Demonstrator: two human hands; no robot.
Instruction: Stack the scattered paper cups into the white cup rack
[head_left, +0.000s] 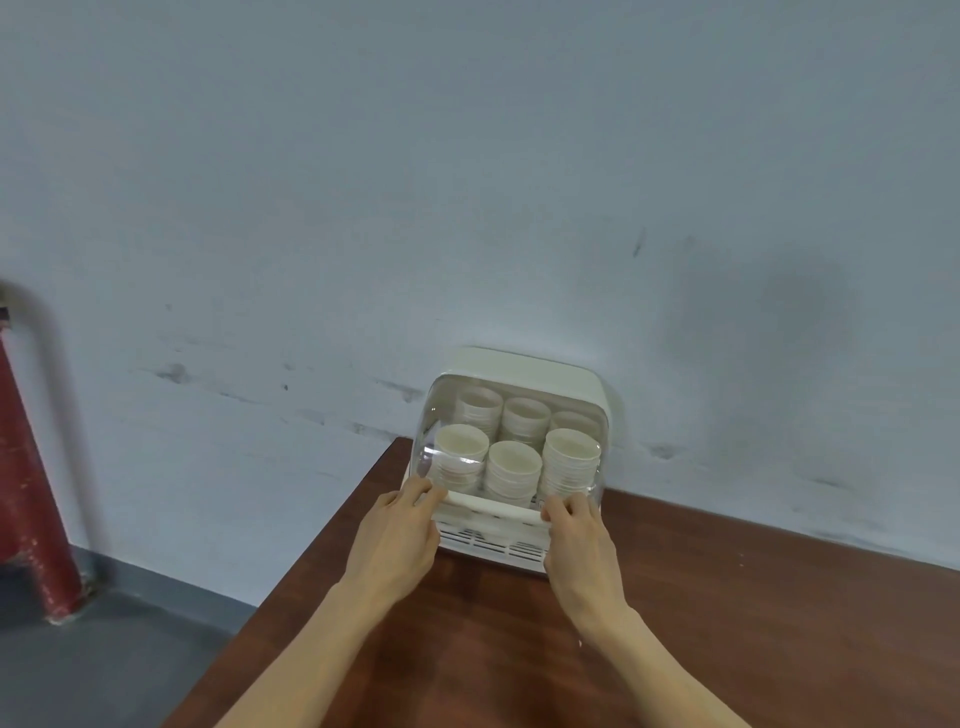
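Note:
The white cup rack (524, 364) stands at the far edge of the brown table (727, 623), against the wall. Behind its clear curved cover (519, 410) sit several stacks of white paper cups (514, 470), in a front row and a back row. My left hand (400, 535) grips the lower left edge of the cover with curled fingers. My right hand (576, 535) grips the cover's lower right edge. The cover reaches down to the rack's slotted base (493, 545). No loose cups show on the table.
A pale blue scuffed wall (467, 182) rises right behind the rack. The table's left edge (322, 530) runs diagonally, with grey floor (104, 665) beyond it. A red post (31, 493) stands at the far left by the wall.

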